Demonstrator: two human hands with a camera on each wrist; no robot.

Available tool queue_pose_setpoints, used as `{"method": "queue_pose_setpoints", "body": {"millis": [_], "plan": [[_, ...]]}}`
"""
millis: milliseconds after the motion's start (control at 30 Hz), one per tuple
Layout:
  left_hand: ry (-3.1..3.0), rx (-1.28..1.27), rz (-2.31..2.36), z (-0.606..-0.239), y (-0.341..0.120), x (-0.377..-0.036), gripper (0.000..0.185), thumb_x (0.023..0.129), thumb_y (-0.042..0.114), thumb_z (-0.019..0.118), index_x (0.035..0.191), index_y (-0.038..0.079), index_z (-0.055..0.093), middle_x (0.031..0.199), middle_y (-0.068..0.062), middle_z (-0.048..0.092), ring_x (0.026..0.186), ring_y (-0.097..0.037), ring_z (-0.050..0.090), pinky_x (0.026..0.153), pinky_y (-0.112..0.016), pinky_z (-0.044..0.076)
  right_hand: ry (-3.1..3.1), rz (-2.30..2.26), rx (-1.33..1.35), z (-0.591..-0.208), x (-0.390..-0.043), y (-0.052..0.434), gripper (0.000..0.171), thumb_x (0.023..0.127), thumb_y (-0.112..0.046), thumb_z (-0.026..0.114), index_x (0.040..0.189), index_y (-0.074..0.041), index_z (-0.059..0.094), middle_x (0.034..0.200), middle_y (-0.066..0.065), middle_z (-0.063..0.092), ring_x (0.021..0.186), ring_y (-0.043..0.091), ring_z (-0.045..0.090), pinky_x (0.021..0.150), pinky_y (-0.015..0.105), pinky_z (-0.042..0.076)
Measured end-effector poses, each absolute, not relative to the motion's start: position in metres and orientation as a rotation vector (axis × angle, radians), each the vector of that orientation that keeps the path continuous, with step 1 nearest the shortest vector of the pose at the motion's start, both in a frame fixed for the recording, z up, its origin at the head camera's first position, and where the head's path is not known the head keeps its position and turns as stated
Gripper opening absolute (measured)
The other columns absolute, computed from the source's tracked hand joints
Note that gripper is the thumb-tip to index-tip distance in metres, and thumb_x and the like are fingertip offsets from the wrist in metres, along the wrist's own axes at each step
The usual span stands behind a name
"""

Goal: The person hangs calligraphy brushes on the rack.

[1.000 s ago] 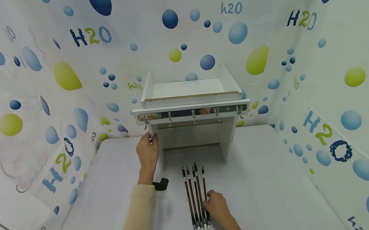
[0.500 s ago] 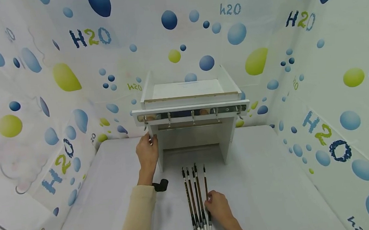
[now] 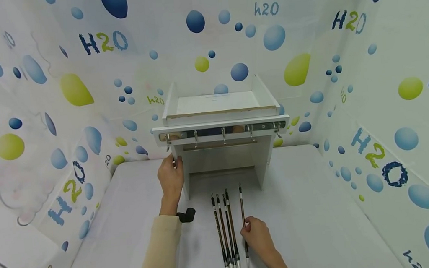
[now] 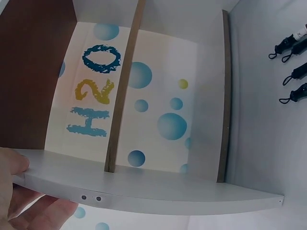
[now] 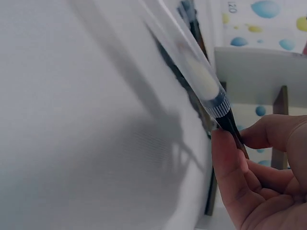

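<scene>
My left hand (image 3: 171, 177) grips the left side panel of a white wooden shelf (image 3: 265, 159); in the left wrist view, thumb and fingers sit on either side of that panel (image 4: 153, 191). A slim calligraphy brush (image 3: 242, 205), brown-handled with a hanging loop at its far end, is pinched between the thumb and fingers of my right hand (image 3: 259, 239). In the right wrist view a clear plastic cap (image 5: 204, 79) covers the brush's head, close over the white table. Several similar brushes (image 3: 228, 234) lie side by side just left of it, loops toward the shelf.
A metal rail with several hooks (image 3: 224, 135) runs along the shelf's front, above its open lower space. The shelf's top forms a low-walled tray (image 3: 224, 117). Patterned white sheeting (image 3: 144, 13) encloses the table (image 3: 311, 210) at the back and both sides.
My right hand has drawn one brush rightward, apart from the others, and slightly toward the shelf. My left hand stays on the side panel.
</scene>
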State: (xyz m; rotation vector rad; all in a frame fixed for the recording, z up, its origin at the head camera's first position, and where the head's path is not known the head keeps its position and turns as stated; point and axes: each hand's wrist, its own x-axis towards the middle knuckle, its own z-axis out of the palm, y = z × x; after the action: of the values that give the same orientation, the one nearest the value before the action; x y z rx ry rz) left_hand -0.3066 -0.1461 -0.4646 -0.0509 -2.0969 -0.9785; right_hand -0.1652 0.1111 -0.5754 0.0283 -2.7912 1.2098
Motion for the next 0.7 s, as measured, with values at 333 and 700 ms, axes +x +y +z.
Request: {"method": "queue_pose_setpoints", "body": {"millis": [333, 700], "plan": [[-2.089, -0.051, -0.98, -0.468, -0.147, -0.307, 0.023, 0.095, 0.008, 0.065, 0.11, -0.009, 0.069, 0.096, -0.028, 0.071, 0.082, -0.042, 0.072, 0.071, -0.052, 0.06, -2.745, 1.227, -0.008, -0.557, -0.163, 0.114, 0.029, 0.083, -0.004, 0.067, 0.109, 0.007, 0.067, 0.072, 0.001, 0.061, 0.058, 0.007, 0.05, 0.049, 0.019, 0.042], [-2.076, -0.069, -0.979, -0.465, -0.146, -0.307, 0.026, 0.095, 0.009, 0.064, 0.112, -0.01, 0.068, 0.097, -0.029, 0.07, 0.082, -0.043, 0.073, 0.07, -0.052, 0.06, -2.663, 1.241, -0.012, -0.531, -0.16, 0.115, 0.03, 0.084, -0.006, 0.066, 0.112, 0.004, 0.066, 0.076, 0.0, 0.062, 0.059, 0.006, 0.049, 0.049, 0.02, 0.043]]}}
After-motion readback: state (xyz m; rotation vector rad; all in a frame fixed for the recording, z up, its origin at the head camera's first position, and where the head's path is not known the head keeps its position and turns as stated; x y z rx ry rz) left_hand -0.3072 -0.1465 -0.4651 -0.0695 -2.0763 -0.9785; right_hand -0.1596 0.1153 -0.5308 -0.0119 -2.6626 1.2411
